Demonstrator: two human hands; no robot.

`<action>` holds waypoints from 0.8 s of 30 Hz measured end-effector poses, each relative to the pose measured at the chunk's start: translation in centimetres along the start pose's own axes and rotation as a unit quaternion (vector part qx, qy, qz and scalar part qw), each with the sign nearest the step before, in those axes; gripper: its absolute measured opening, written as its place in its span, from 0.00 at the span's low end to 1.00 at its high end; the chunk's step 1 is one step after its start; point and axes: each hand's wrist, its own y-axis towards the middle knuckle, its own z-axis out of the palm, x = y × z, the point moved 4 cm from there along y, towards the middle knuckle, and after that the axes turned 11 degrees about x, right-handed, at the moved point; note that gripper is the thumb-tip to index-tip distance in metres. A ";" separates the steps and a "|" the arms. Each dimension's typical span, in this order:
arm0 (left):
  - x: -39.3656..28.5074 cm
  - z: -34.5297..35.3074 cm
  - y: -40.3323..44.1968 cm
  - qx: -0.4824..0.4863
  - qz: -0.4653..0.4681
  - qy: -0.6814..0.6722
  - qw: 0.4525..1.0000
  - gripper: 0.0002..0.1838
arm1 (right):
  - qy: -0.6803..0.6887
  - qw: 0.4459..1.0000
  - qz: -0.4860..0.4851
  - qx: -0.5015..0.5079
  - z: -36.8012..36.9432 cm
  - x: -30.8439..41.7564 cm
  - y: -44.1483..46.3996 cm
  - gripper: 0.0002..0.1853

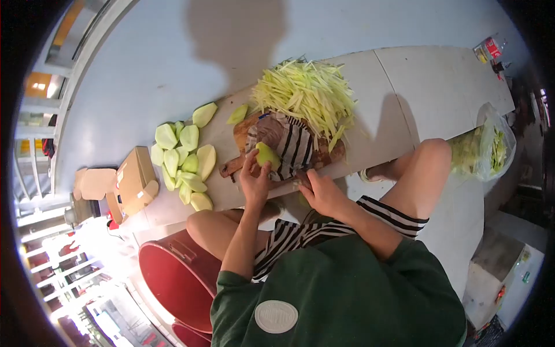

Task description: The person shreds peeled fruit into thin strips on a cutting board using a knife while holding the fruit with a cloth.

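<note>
My left hand grips a pale green peeled fruit piece over a brown wooden board. A black-and-white striped cloth lies across the board beneath it. To the right, my right hand is closed around a dark knife-like tool, largely covered by the fingers. Behind the cloth rises a heap of light green shreds, some spilling onto the board's right end. One small green piece rests at the board's upper left.
Several peeled pale green fruit pieces lie left of the board. An open cardboard box stands farther left, with a red bin below. At right are a clear bag of greens and a red-labelled bottle.
</note>
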 end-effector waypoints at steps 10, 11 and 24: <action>0.2 1.6 -0.1 0.006 -0.011 0.020 1.000 0.22 | 0.012 0.998 0.061 0.007 -0.4 -0.5 -0.4 0.18; 0.2 1.5 -0.3 0.017 0.003 -0.023 1.000 0.22 | 0.006 0.998 0.057 0.014 -0.5 -0.5 -0.4 0.17; 1.0 1.0 0.5 0.012 0.032 -0.062 0.997 0.20 | 0.010 0.995 0.081 0.057 -1.4 0.3 -0.1 0.20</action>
